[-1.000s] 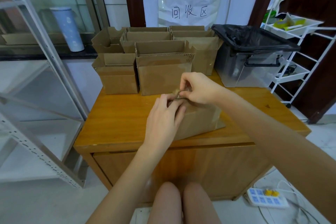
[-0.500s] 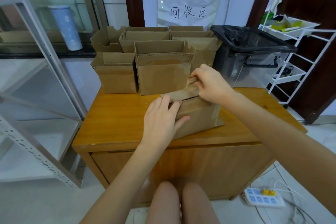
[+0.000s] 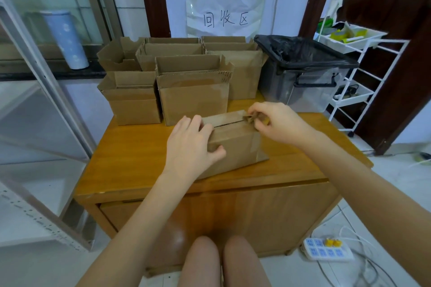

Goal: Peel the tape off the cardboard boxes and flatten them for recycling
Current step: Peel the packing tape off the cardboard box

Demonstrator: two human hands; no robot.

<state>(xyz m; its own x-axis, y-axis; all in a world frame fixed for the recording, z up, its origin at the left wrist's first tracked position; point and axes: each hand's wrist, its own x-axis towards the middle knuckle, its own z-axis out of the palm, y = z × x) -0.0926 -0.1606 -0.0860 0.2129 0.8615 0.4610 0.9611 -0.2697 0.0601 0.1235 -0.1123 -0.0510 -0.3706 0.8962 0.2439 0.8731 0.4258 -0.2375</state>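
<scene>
Closed box [image 3: 233,144] sits near front edge of table [image 3: 130,158]. Your left hand [image 3: 189,147] clasps its left end. Your right hand [image 3: 277,121] pinches crumpled tape [image 3: 250,117] at top right. Cardboard probably light, stiff; tape thin, tears easily, so grip near seam.

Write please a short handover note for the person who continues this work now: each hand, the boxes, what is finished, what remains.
Left hand grips the left end of the closed box on the wooden table.
Right hand pinches the crumpled tape at the box's top right edge.
Done: tape lifted along the top seam, which shows as a dark slit.
Left: pull the tape free, flatten this box, then the open boxes standing behind it. Bin with black liner is at the right.
</scene>
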